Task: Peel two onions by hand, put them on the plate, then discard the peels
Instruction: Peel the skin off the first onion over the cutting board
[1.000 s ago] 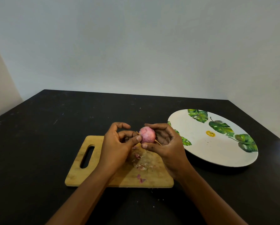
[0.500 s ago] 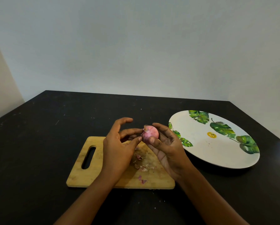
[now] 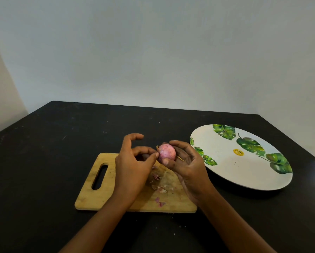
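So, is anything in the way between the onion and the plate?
Nothing visible. The right hand holds the onion above the cutting board, and the plate lies just to its right, only that hand's fingers between.

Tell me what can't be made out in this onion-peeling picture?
Head view only:
- Back of the onion: hidden by the right hand's fingers curled round it.
- What the left hand pinches at the onion's end: too small to tell skin from stem.
- Part of the cutting board: covered by both hands.
- A second onion: none in view.
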`<action>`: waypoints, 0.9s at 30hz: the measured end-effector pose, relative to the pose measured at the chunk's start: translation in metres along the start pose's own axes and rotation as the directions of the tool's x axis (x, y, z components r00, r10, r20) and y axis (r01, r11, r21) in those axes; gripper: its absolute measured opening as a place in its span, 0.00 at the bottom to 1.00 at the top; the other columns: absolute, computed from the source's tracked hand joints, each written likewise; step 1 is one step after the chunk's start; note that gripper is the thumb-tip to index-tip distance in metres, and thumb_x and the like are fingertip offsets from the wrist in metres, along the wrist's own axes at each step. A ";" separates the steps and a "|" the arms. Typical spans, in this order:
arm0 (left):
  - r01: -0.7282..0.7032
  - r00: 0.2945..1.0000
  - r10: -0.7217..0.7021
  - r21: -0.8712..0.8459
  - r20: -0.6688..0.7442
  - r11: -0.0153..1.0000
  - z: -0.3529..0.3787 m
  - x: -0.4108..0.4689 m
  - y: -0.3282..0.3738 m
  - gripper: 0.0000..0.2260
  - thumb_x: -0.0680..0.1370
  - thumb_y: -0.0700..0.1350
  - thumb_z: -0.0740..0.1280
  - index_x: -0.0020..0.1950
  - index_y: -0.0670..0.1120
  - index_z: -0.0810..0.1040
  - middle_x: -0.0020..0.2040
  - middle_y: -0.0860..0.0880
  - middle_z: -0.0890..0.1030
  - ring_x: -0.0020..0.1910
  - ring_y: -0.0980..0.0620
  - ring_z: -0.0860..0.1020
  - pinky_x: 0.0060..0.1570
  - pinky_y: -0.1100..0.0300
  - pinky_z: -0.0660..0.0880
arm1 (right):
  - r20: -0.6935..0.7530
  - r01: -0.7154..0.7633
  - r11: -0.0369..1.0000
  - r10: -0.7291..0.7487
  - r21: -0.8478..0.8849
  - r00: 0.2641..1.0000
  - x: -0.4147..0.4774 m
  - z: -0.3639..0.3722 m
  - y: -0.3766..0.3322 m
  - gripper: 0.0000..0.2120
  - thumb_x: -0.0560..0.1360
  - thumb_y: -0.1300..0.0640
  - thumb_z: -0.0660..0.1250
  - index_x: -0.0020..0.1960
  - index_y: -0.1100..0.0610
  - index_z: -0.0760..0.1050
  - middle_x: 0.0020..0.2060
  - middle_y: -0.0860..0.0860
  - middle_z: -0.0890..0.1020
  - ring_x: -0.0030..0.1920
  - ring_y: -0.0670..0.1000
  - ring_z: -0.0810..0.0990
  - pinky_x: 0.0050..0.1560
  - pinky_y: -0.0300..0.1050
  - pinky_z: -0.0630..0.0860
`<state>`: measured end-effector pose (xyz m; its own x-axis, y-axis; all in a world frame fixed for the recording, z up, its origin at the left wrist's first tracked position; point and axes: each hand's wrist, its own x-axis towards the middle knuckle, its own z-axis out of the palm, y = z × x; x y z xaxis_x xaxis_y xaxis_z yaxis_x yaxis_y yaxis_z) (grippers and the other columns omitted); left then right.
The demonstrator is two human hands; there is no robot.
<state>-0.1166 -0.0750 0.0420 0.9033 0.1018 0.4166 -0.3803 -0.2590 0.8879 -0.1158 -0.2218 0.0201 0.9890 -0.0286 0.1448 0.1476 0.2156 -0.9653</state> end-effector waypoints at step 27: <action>-0.269 0.961 0.255 0.161 0.105 0.949 0.006 -0.006 -0.007 0.17 0.75 0.38 0.67 0.55 0.58 0.70 0.42 0.56 0.80 0.45 0.61 0.79 0.39 0.71 0.76 | 0.079 -0.157 0.868 0.135 0.471 0.988 0.011 -0.009 0.000 0.41 0.47 0.60 0.86 0.58 0.61 0.77 0.54 0.60 0.83 0.56 0.61 0.82 0.47 0.48 0.82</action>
<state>-0.1185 -0.0792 0.0320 0.7924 -0.0689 0.6060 -0.5721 -0.4284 0.6994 -0.1045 -0.2313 0.0197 0.9965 0.0780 0.0295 -0.0286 0.6517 -0.7579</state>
